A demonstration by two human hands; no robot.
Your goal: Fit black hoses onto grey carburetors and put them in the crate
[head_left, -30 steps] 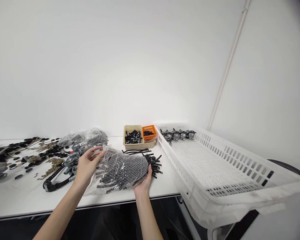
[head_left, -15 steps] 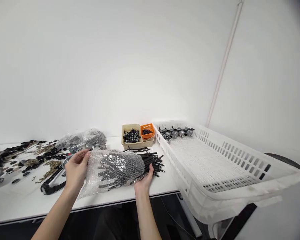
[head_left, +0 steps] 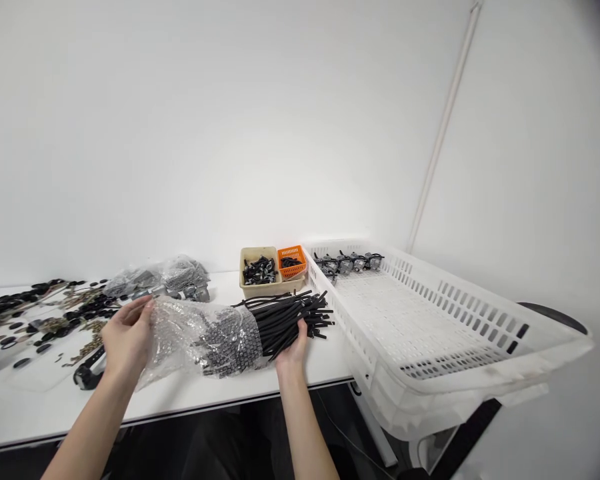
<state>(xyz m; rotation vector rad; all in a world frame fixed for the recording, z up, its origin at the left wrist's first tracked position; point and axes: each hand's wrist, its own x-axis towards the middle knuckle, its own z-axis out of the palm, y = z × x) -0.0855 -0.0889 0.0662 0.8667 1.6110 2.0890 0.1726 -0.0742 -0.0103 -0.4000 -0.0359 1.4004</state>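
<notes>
A bundle of black rubber tubes (head_left: 285,319) lies partly inside a clear bubble-wrap bag (head_left: 230,340), above the table's front edge. My left hand (head_left: 127,337) pinches the bag's left end between thumb and fingers. From below and the right, my right hand (head_left: 294,347) grips the bare part of the bundle, thumb on top. The left ends of the tubes are covered by the bubble wrap, and several loose tubes lie behind the bundle.
A big white plastic crate (head_left: 430,333) on the right holds several metal parts with black tubes (head_left: 347,262). Behind my hands stand a cream bin (head_left: 260,291) and an orange basket (head_left: 292,252) of small black parts. Rings and brass-coloured pieces (head_left: 87,347) are scattered left, near wrapped grey parts (head_left: 183,273).
My left hand has pulled the bubble-wrap bag leftward along the bundle, baring more of the black tubes. My right hand keeps its hold on the tubes. The view has shifted slightly.
</notes>
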